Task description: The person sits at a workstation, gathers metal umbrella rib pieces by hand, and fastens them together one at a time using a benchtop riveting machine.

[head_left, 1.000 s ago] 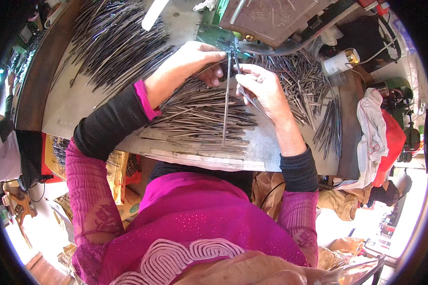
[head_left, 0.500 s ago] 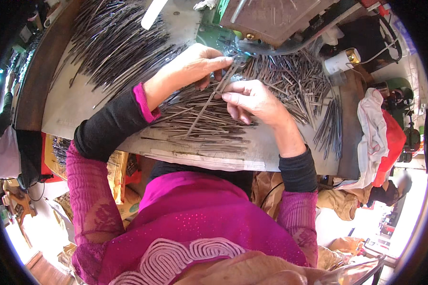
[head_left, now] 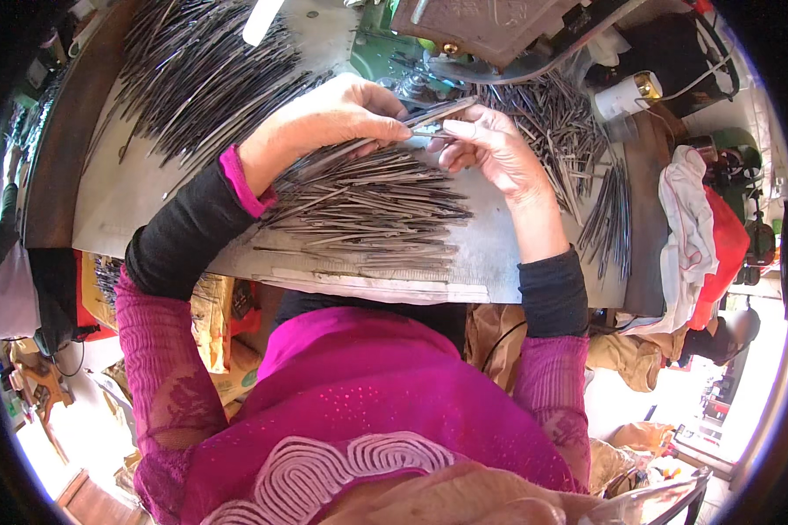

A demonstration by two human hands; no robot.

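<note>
My left hand [head_left: 350,114] is closed on a few thin metal strips [head_left: 442,111]. They slant up to the right, out past its fingers. Across from it, my right hand [head_left: 497,149] pinches the end of a thin strip between thumb and fingers, close to the left fingertips. Both hands are above the worktable, in front of the green machine [head_left: 381,57]. Below them lies a pile of greyish strips [head_left: 376,210]. Another heap of short strips [head_left: 552,122] sits behind my right hand.
Long dark rods [head_left: 210,79] cover the table's far left. A small bunch of dark rods [head_left: 606,223] lies at the right, near the wooden edge [head_left: 643,210]. Beyond are a white cylinder [head_left: 626,96] and white and red cloths [head_left: 687,236]. A metal box [head_left: 481,26] stands overhead at the back.
My right hand has moved right and slightly up. The strip that sloped down toward me no longer does; strips now run nearly level between my hands.
</note>
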